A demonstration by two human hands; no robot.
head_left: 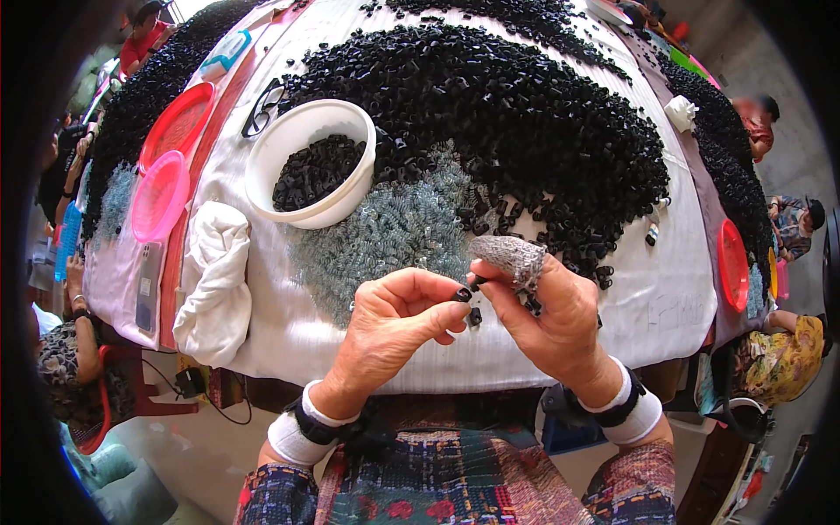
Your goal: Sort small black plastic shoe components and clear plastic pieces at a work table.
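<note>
My left hand [398,311] is closed, pinching a small black plastic piece [462,296] between thumb and forefinger. Close beside it, my right hand [560,315] grips another small black plastic piece [476,283]. A grey knitted cover [512,256] wraps a finger of that hand. Between the hands, low down, another black piece [474,317] shows; whether it rests on the cloth I cannot tell. Just beyond my hands spreads a pile of small silvery coil springs [385,236]. Behind it rises a large heap of small black plastic pieces [490,114].
A white tub [354,197] partly filled with black pieces stands at the left, near eyeglasses [262,107] and a bundled white cloth [214,280]. Farther left are a pink basket [161,197], a red basket [178,122] and a phone [149,280]. Other people sit around both sides.
</note>
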